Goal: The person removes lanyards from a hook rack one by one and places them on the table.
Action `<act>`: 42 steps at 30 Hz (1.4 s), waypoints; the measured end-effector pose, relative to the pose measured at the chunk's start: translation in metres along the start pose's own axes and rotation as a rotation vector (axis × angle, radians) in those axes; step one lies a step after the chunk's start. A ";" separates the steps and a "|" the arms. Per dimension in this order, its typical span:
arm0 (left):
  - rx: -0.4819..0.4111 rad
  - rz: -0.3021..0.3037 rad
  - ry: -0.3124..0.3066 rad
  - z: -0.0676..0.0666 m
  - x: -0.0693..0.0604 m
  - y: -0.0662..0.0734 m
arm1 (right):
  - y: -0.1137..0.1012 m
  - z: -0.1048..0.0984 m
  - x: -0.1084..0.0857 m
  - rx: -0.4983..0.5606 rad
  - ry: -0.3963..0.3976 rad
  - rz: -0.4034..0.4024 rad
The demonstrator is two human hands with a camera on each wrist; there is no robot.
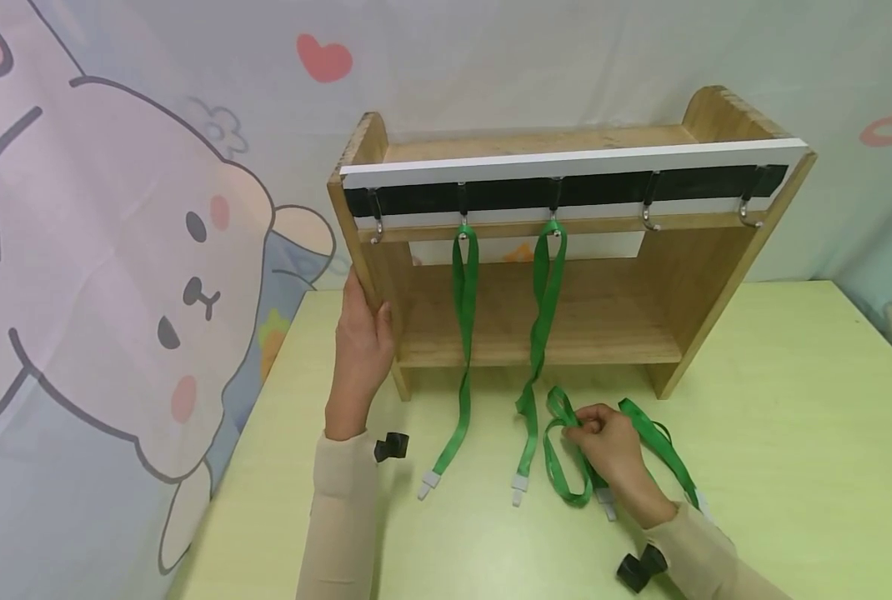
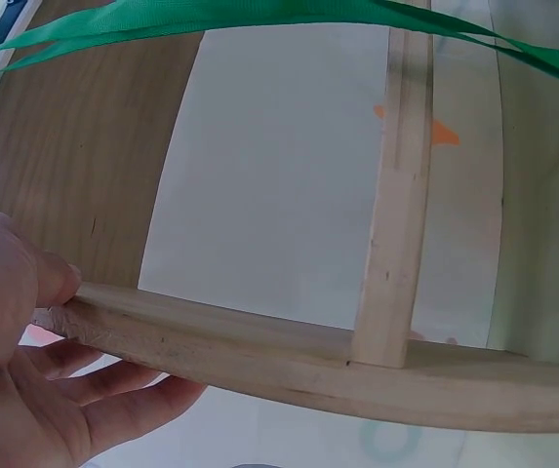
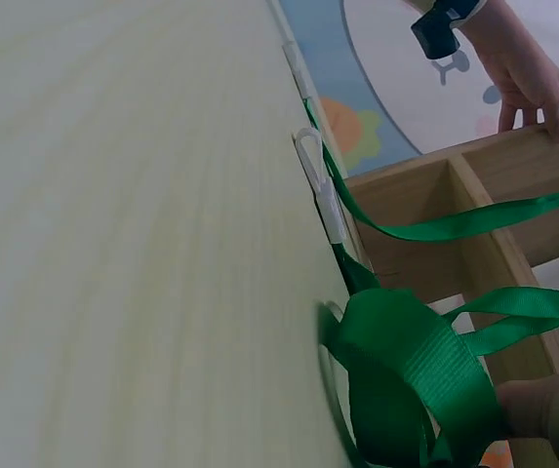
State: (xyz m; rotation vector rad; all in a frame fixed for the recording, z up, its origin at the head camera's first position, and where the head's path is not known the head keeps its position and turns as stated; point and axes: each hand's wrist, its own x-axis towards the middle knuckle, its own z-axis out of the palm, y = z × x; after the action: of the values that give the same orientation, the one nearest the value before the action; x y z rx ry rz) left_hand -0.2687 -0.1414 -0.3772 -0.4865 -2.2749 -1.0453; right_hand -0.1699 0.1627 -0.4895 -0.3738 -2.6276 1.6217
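Note:
My left hand [image 1: 363, 342] grips the left side panel of a small wooden shelf [image 1: 704, 283]. In the left wrist view, its thumb lies on one face of that panel [image 2: 230, 346] and the fingers on the other. Low in front of the shelf, my right hand [image 1: 611, 442] pinches a looped green lanyard [image 1: 577, 500] between thumb and fingers. The right wrist view shows the lanyard's strap [image 3: 386, 351] bunched up close. Another green lanyard [image 1: 663, 446] lies on the table, partly behind the right hand and sleeve.
A black strip [image 1: 603, 193] along the shelf's top front carries several metal hooks [image 1: 650, 218]. Two green lanyards, one on the left [image 1: 466, 292] and one near the middle [image 1: 542, 308], hang from hooks with clips downward. A patterned cloth [image 1: 116, 250] stands behind the pale table [image 1: 791, 467].

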 end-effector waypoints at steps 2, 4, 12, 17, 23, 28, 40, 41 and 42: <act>-0.003 -0.007 0.002 0.000 0.000 -0.001 | -0.001 0.000 0.000 -0.003 -0.004 0.004; -0.005 -0.012 0.002 0.001 0.000 -0.001 | -0.002 -0.001 0.000 -0.013 -0.004 -0.003; -0.011 -0.009 0.006 0.000 0.002 0.000 | -0.007 -0.005 0.000 -0.069 0.022 -0.047; -0.012 -0.003 0.015 0.000 0.003 0.000 | -0.012 -0.006 0.000 -0.070 0.022 -0.070; 0.001 0.003 0.020 -0.001 0.004 0.000 | -0.027 -0.007 -0.008 -0.051 0.045 -0.198; 0.012 0.008 0.008 -0.001 0.002 -0.001 | -0.040 -0.006 -0.019 -0.022 0.096 -0.321; 0.005 0.034 0.011 0.002 0.003 -0.003 | -0.075 -0.035 -0.024 0.043 0.172 -0.535; 0.006 0.037 0.014 0.001 0.004 -0.004 | -0.079 -0.038 -0.023 0.040 0.172 -0.552; 0.006 0.037 0.016 0.001 0.004 -0.003 | -0.082 -0.041 -0.022 0.038 0.173 -0.573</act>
State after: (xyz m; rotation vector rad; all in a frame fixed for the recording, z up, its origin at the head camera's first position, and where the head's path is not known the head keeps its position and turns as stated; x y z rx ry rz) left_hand -0.2740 -0.1423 -0.3773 -0.5143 -2.2458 -1.0199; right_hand -0.1578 0.1583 -0.3959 0.2179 -2.2754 1.3695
